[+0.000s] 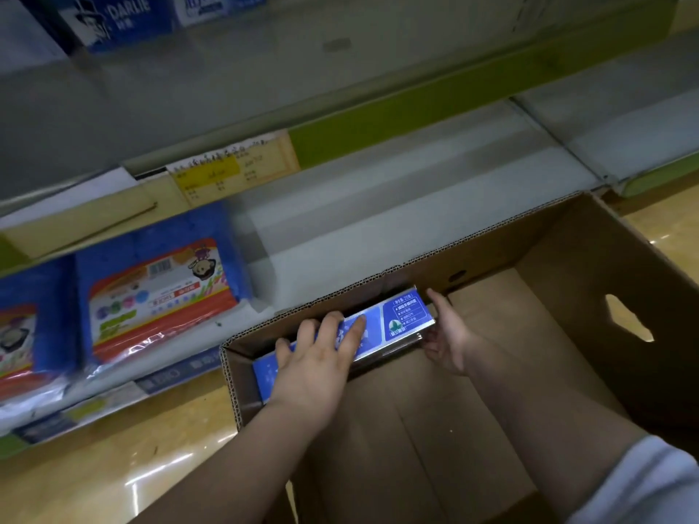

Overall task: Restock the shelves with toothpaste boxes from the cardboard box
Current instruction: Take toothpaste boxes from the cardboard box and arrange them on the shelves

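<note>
Flatly, left hand presses the toothpaste box (fingers spread); right hand clasps its end.

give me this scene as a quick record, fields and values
carton: open, beside the shelf
toothpaste box: blue, lying along the carton's far wall
left hand: fingers flat on top of the toothpaste box
right hand: at its right end, grip unclear
packs: blue, on the shelf at left
</note>
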The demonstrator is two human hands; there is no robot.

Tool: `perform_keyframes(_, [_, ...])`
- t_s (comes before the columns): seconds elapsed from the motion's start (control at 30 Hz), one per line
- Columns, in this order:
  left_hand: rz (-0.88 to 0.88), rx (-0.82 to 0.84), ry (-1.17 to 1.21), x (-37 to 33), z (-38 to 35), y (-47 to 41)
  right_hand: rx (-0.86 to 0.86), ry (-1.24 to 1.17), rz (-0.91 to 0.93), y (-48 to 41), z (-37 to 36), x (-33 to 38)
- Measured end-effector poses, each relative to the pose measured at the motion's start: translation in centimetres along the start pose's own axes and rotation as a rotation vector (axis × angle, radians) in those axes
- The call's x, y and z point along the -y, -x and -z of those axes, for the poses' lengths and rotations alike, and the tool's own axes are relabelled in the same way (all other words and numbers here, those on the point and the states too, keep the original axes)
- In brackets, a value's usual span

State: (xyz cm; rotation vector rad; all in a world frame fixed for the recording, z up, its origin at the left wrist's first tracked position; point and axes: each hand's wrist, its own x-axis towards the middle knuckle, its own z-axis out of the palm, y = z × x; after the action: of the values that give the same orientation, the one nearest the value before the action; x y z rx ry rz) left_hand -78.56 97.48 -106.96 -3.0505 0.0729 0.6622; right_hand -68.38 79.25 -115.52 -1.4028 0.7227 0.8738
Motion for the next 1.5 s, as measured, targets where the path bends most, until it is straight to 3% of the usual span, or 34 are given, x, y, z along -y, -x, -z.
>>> perform_keyframes(0.27, [0.102,0.021,0.093,0.5,-0.7,-0.3,0.17,0.002,-0.022,1.7,1.7,-1.5])
perform_keyframes(0.5, [0.089,0.023,0.052,0.4,-0.4,-0.3,0.14,-0.029,-0.068,2.1,1.5,-2.5])
perform_keyframes(0.8, [0.068,-0.018,0.091,0.5,-0.8,0.0,0.106,0.104,-0.05,2.4,1.5,-2.1])
perform_keyframes(0.93, [0.069,-0.012,0.1,0.4,-0.8,0.0,0.081,0.292,-0.064,2.9,1.9,-1.2])
perform_keyframes(1.07, [0.065,0.003,0.135,0.4,-0.6,0.2,0.072,0.435,0.059,3.5,3.2,0.9])
perform_keyframes(1.27, [0.039,-0.024,0.17,0.1,-0.1,0.1,0.253,0.464,0.083,5.4,4.5,3.9])
perform_keyframes(1.5, [-0.005,-0.035,0.18,-0.3,0.1,0.5,0.371,0.423,-0.001,6.3,4.0,2.3])
